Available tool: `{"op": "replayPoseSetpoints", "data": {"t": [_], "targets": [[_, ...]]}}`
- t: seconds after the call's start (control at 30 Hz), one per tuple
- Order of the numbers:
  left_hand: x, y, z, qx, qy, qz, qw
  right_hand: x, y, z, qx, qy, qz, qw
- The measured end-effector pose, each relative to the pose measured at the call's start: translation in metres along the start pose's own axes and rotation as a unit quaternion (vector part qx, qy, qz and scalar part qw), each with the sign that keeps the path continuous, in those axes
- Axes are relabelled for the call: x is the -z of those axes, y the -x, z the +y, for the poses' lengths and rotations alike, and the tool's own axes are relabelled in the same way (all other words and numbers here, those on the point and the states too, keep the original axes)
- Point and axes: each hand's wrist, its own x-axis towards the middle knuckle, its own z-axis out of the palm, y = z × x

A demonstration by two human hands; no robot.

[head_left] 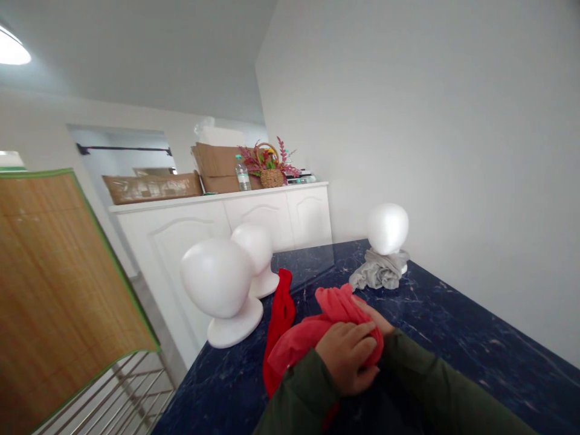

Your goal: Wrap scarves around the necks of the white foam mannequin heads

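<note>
Head view: left hand (347, 356) and right hand (372, 315) both curl closed, gripping the red cloth (312, 335).

Ahead of my hands I see open dark marble tabletop (457, 338) toward the wall on the right. On the left two white foam heads (220, 284) block the table edge. Farther back a third foam head (387, 229) stands on a grey cloth (379, 273), with bare surface between.
</note>
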Motion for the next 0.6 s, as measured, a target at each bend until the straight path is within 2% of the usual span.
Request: {"op": "replayPoseSetpoints", "data": {"t": [0.07,0.1,0.17,0.2,0.23,0.3,0.33,0.37,0.4,0.47,0.53,0.57,0.6], "targets": [[0.008,0.004,-0.006,0.038,0.012,0.032,0.999,0.030,0.007,-0.011,0.033,-0.059,0.076,0.995],[0.014,0.010,-0.015,0.083,0.006,0.056,0.995,0.048,0.011,-0.018,0.061,-0.086,0.132,0.986],[0.027,0.028,-0.043,0.216,-0.024,0.090,0.972,0.085,0.019,-0.030,0.118,-0.118,0.246,0.955],[0.034,0.042,-0.059,0.298,-0.042,0.091,0.949,0.103,0.024,-0.035,0.137,-0.120,0.285,0.941],[0.041,0.057,-0.075,0.396,-0.061,0.082,0.913,0.119,0.029,-0.039,0.154,-0.124,0.310,0.930],[0.055,0.091,-0.104,0.559,-0.076,0.007,0.826,0.145,0.040,-0.043,0.178,-0.136,0.346,0.911],[0.060,0.109,-0.116,0.604,-0.073,-0.035,0.793,0.154,0.045,-0.043,0.179,-0.143,0.356,0.906],[0.065,0.125,-0.126,0.641,-0.067,-0.052,0.763,0.159,0.048,-0.042,0.168,-0.150,0.361,0.905],[0.069,0.139,-0.134,0.674,-0.059,-0.045,0.735,0.162,0.050,-0.040,0.147,-0.158,0.360,0.908],[0.073,0.160,-0.144,0.726,-0.092,0.040,0.680,0.162,0.049,-0.035,0.085,-0.176,0.335,0.922],[0.071,0.169,-0.149,0.741,-0.148,0.136,0.641,0.157,0.043,-0.029,0.025,-0.197,0.292,0.936],[0.069,0.170,-0.151,0.732,-0.164,0.169,0.639,0.154,0.039,-0.026,-0.001,-0.206,0.268,0.941],[0.066,0.170,-0.154,0.714,-0.164,0.194,0.653,0.151,0.036,-0.022,-0.027,-0.212,0.245,0.946]]}}
